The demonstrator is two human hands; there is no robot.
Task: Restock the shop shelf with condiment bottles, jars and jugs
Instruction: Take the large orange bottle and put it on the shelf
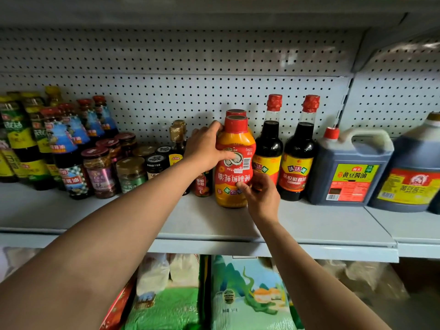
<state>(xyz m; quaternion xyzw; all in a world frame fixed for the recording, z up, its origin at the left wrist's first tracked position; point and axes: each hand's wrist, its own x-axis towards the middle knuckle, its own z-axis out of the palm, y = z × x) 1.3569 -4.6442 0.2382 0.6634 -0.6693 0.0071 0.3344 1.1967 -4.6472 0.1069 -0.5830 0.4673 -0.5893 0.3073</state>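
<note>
An orange and red oyster sauce bottle stands on the grey shelf, its label upside down and its red cap end up. My left hand grips its upper left side, thumb across the label. My right hand holds its lower right side, thumb on the label. A second bottle with the same red end stands directly behind it.
Two dark soy sauce bottles and two big soy jugs stand to the right. Jars, small bottles and tall dark bottles crowd the left. A perforated back panel closes the rear. Rice bags lie on the level below.
</note>
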